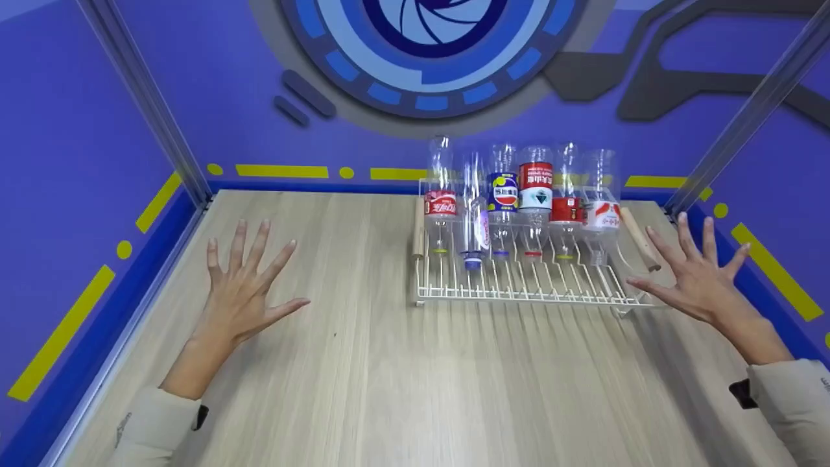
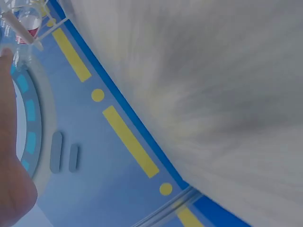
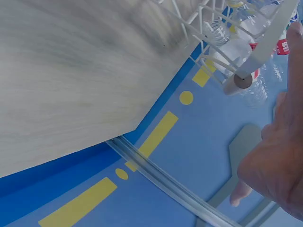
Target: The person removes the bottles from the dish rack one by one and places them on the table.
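The left hand (image 1: 243, 292), fingers spread wide and holding nothing, is over the left part of the table. On the right, the right hand (image 1: 703, 285) spreads its fingers beside the rack's right end, also holding nothing. A white wire rack (image 1: 519, 297) with wooden handles carries several clear plastic bottles in a row, caps toward the front. Their labels include a red one (image 1: 441, 202), a blue one (image 1: 503, 192) and a red-and-white one (image 1: 536, 186). In the left wrist view part of the left hand (image 2: 14, 156) shows; in the right wrist view, the right hand (image 3: 279, 151) is near the rack.
The wood-grain table (image 1: 363, 376) is bounded by blue-purple panels (image 1: 272, 143) at the back and both sides. Metal corner posts (image 1: 146, 97) rise at the back left and back right. The rack stands near the back panel, right of centre.
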`<state>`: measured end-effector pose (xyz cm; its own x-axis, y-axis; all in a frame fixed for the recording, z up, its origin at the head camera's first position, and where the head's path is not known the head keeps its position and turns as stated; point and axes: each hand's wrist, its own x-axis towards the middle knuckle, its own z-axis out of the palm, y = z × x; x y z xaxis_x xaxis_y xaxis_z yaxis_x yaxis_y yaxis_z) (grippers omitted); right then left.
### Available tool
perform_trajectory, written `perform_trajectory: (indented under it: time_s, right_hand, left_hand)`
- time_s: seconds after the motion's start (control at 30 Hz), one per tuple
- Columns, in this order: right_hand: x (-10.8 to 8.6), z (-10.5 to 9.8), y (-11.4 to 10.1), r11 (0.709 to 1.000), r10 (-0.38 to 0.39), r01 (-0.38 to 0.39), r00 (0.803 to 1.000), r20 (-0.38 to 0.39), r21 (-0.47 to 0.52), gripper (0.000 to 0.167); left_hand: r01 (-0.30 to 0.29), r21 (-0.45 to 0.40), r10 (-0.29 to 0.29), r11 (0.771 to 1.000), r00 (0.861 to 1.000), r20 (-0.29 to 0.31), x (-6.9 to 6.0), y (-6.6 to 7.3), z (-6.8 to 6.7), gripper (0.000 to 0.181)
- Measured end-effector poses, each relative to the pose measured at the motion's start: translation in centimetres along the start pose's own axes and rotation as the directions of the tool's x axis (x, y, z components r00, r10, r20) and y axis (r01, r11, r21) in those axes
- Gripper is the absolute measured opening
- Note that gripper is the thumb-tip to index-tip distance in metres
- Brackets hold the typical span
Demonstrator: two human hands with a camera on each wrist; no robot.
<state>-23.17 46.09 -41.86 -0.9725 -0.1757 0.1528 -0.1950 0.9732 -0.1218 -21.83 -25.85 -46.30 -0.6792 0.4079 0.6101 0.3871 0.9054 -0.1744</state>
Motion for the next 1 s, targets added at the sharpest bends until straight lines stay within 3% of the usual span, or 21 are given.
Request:
perform_trajectory:
  time_s: [0.23, 0.53, 0.73, 1.0]
  right_hand:
    - [-0.1, -0.3, -0.1, 0.995, 0.02, -0.021, 1.0, 0.011, 0.096, 0.094]
    - [0.4, -0.8, 0.4, 0.963, 0.046, -0.063, 0.996, 0.071, 0.263, 0.093]
    - [0.7, -1.2, 0.9, 0.919, 0.043, -0.074, 0.995, 0.09, 0.388, 0.092]
    - [1.5, -1.9, 1.0, 0.882, 0.102, -0.167, 0.981, 0.168, 0.441, 0.094]
  left_hand:
    - [-0.018, -0.085, 0.012, 0.996, 0.998, -0.069, 0.2, 0.5, 0.5, 0.091]
    - [0.086, -0.249, -0.082, 0.965, 0.996, 0.025, 0.5, 1.6, 0.6, 0.093]
    - [0.179, -0.351, -0.146, 0.919, 0.982, 0.118, 0.8, 2.2, 0.7, 0.096]
    - [0.229, -0.491, -0.158, 0.84, 0.971, 0.182, 1.5, 3.6, 0.7, 0.093]
